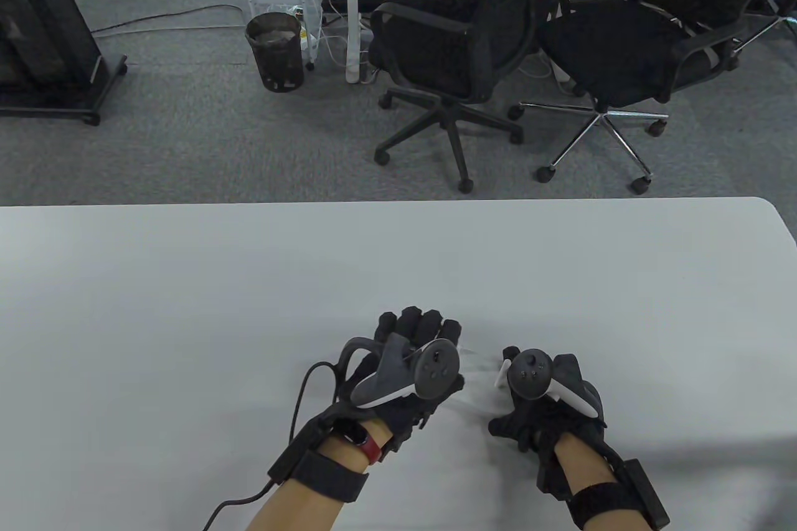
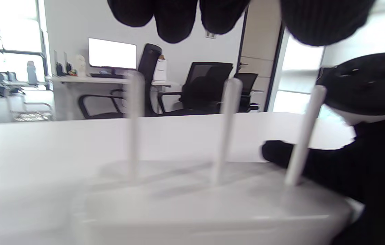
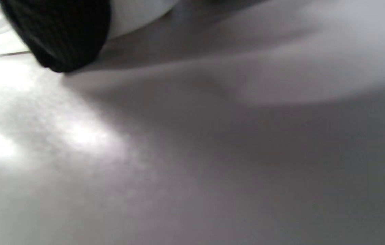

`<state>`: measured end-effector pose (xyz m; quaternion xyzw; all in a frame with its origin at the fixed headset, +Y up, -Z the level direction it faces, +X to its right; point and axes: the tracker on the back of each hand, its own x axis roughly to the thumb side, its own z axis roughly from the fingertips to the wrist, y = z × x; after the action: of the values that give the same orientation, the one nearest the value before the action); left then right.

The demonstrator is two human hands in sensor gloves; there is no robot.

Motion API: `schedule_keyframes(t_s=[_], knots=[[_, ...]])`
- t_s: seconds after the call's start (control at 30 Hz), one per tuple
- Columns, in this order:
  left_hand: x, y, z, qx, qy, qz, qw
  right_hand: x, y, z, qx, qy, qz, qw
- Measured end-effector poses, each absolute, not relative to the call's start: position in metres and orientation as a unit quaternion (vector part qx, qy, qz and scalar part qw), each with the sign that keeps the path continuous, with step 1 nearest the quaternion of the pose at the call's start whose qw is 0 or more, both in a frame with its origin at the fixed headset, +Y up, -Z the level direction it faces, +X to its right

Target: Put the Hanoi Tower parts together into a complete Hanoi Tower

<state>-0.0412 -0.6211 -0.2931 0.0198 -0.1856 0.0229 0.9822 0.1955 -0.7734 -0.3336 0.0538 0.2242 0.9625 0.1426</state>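
Observation:
A white Hanoi Tower base (image 2: pixel 213 204) with three bare upright pegs (image 2: pixel 228 129) lies on the white table between my hands. In the table view it barely shows against the table (image 1: pixel 479 378). My left hand (image 1: pixel 414 363) is at its left end, fingers (image 2: pixel 175 17) stretched out above it and touching nothing that shows. My right hand (image 1: pixel 535 406) is at its right end, fingers curled; one finger (image 2: pixel 277 153) lies against the base by the right peg. In the right wrist view a fingertip (image 3: pixel 63 34) presses on a white part (image 3: pixel 138 10). No discs are in view.
The white table (image 1: pixel 187 319) runs to a far edge and a rounded right corner. Beyond it stand two black office chairs (image 1: pixel 461 51), a bin (image 1: pixel 275 51) and a wire cart on grey carpet. A cable (image 1: pixel 299 406) trails from my left wrist.

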Motion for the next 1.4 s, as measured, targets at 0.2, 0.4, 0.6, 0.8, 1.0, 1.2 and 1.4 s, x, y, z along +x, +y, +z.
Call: schedule_keyframes(t_s=[0.2,0.4,0.6,0.8,1.0,1.2,1.4], knots=[[-0.103,-0.607,-0.27,0.062,-0.129,-0.03,0.989,0.207,-0.756,-0.321,0.063,0.168,0.977,0.119],[-0.148,-0.6,-0.257,0.078,-0.075,-0.038,0.993,0.216,-0.725,-0.299,0.057,0.15,0.986,0.04],[-0.172,-0.598,-0.241,0.103,-0.063,-0.04,0.992,0.217,-0.7,-0.274,0.036,0.107,0.994,-0.011],[-0.194,-0.612,-0.231,0.134,-0.038,-0.052,0.989,0.216,-0.68,-0.243,0.033,0.059,0.995,-0.069],[-0.205,-0.649,-0.23,0.146,-0.018,-0.058,0.987,0.208,-0.672,-0.221,0.037,0.0,0.995,-0.095],[-0.209,-0.656,-0.231,0.121,-0.02,-0.042,0.992,0.214,-0.696,-0.216,0.017,0.05,0.998,-0.031],[-0.202,-0.659,-0.227,0.113,-0.024,-0.054,0.992,0.214,-0.703,-0.22,0.03,0.024,0.998,-0.049]])
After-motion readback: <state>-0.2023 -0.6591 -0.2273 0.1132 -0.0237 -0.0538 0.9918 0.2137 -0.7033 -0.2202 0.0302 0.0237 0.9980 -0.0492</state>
